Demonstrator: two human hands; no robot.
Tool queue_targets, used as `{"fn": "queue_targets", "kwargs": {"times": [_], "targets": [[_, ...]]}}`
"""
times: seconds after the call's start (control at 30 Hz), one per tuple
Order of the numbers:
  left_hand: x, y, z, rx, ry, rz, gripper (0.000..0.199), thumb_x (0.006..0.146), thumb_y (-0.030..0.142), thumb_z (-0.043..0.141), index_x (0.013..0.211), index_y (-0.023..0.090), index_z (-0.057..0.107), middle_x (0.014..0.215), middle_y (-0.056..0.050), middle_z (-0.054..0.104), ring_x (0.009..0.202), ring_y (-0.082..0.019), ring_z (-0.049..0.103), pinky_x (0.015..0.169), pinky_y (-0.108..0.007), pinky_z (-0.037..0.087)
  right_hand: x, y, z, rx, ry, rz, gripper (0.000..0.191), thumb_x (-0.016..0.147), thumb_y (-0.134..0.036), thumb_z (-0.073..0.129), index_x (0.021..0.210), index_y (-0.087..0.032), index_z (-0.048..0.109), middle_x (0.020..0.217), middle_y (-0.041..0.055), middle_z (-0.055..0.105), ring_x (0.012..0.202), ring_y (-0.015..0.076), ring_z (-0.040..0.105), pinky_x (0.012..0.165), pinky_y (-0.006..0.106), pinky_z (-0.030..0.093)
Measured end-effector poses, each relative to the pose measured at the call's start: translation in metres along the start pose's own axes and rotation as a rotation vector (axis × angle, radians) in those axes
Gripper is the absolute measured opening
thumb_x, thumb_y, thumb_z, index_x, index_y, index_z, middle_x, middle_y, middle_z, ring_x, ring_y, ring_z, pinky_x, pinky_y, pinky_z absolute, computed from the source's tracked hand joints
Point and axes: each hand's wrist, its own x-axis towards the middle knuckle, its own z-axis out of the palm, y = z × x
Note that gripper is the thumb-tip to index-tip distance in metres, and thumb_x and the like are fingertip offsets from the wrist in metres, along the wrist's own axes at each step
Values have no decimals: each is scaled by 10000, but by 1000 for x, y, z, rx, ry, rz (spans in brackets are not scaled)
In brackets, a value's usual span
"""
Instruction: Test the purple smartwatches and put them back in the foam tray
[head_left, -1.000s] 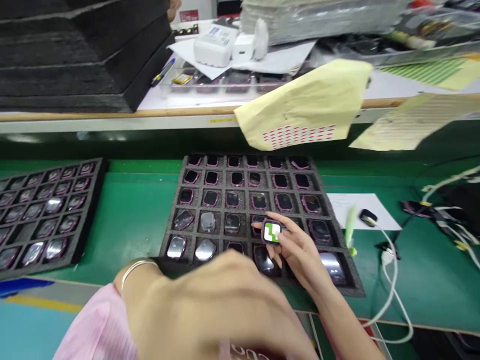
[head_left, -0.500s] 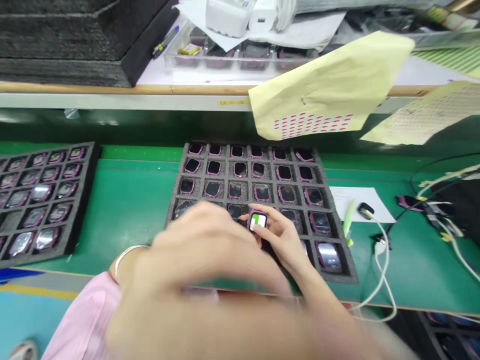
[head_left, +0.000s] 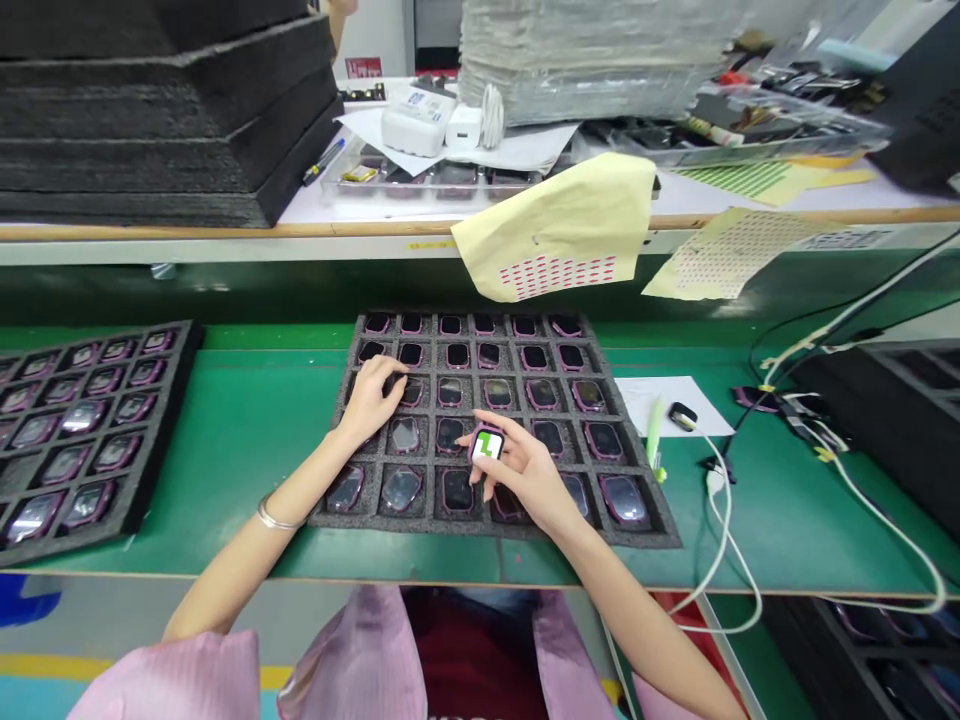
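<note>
My right hand (head_left: 517, 465) holds a smartwatch (head_left: 486, 446) with a purple case and a lit green and white screen, the thumb at its lower edge. It is above the middle of a dark foam tray (head_left: 491, 525). My left hand (head_left: 373, 398), a silver bangle on its wrist, is over the left columns of the same tray. Its fingers are bent and apart, with thumb and index tips by the second and third rows; no watch shows in it. Purple-cased watches with dark screens, such as a front-row watch (head_left: 458, 491), lie in the tray's cells.
Another watch tray (head_left: 161, 440) lies on the left. On the right are a white paper (head_left: 705, 390), a light green pen (head_left: 655, 430), a small black charger (head_left: 682, 415) and white cables (head_left: 724, 560). Above, yellow sheets (head_left: 562, 225) hang from a shelf (head_left: 360, 238) bearing stacked black foam (head_left: 150, 130).
The large blurred hand close to the lens is gone. The view has shifted and shows more of the shelf. My left hand now shows clearly over the tray; my right still holds the lit watch.
</note>
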Motion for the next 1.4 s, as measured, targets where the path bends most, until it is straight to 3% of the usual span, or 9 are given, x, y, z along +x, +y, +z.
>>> {"fn": "queue_targets", "kwargs": {"times": [0.13, 0.27, 0.4, 0.57, 0.7, 0.87, 1.0, 1.27, 1.4], "targets": [[-14, -3, -2, -5, 0, 3, 118, 851, 146, 499, 891, 197, 597, 958, -55, 605, 962, -213, 567, 909, -387, 441, 0, 2, 1, -4, -16, -22, 568, 785, -232, 714, 1275, -202, 430, 1088, 129, 637, 642, 133, 577, 425, 201, 493], [-16, -7, -3, -16, 9, 1, 111, 848, 145, 498, 874, 198, 593, 932, -51, 608, 938, -209, 572, 890, -375, 453, 1, 1, 1, -53, 17, -45, 327, 879, -306, 616, 1161, -187, 500, 902, 92, 682, 426, 47, 378, 356, 153, 310], [-15, -7, -3, -29, -5, 25, 105, 849, 154, 499, 869, 200, 591, 923, -50, 610, 936, -213, 574, 883, -379, 456, 0, -1, -1, -61, 76, -50, 294, 895, -363, 586, 1119, -182, 528, 760, 49, 666, 369, 26, 256, 331, 146, 157], [-19, 6, -7, -57, -3, 74, 121, 881, 186, 470, 914, 200, 585, 949, -62, 603, 956, -218, 562, 896, -403, 443, -3, -1, 0, -47, 86, -46, 290, 890, -409, 575, 1075, -199, 499, 756, 23, 642, 350, 33, 298, 325, 154, 249], [-27, 27, -10, -93, -53, 138, 140, 885, 232, 510, 1010, 211, 571, 991, -60, 602, 991, -213, 555, 910, -393, 444, -5, 1, 2, -43, 55, -26, 275, 882, -388, 599, 1041, -202, 473, 707, -17, 598, 344, 24, 271, 322, 145, 236], [-41, 54, -7, -139, -236, 216, 285, 862, 278, 580, 1136, 214, 532, 1091, -87, 581, 1059, -229, 521, 933, -402, 433, -7, 3, 1, -40, 3, -8, 378, 829, -340, 677, 1105, -200, 460, 761, 2, 600, 400, 50, 371, 363, 172, 312], [-48, 63, -2, -152, -360, 232, 338, 857, 285, 587, 1175, 208, 503, 1112, -104, 565, 1066, -241, 511, 950, -422, 416, -8, 4, -1, -69, -47, -20, 480, 794, -282, 718, 1174, -222, 432, 852, 16, 589, 512, 84, 461, 422, 187, 361], [-56, 64, 6, -129, -437, 247, 332, 862, 277, 574, 1173, 217, 474, 1114, -101, 565, 1063, -247, 514, 928, -431, 433, -10, 0, 0, -139, 53, 36, 258, 878, -411, 600, 978, -201, 488, 589, -47, 533, 386, 54, 294, 356, 151, 182], [-58, 63, 8, -143, -440, 232, 299, 878, 265, 545, 1166, 242, 471, 1110, -99, 568, 1060, -256, 519, 925, -447, 433, -12, 1, -1, -111, 58, 44, 268, 882, -400, 601, 1023, -210, 474, 634, -46, 539, 397, 51, 288, 360, 151, 186]]}}
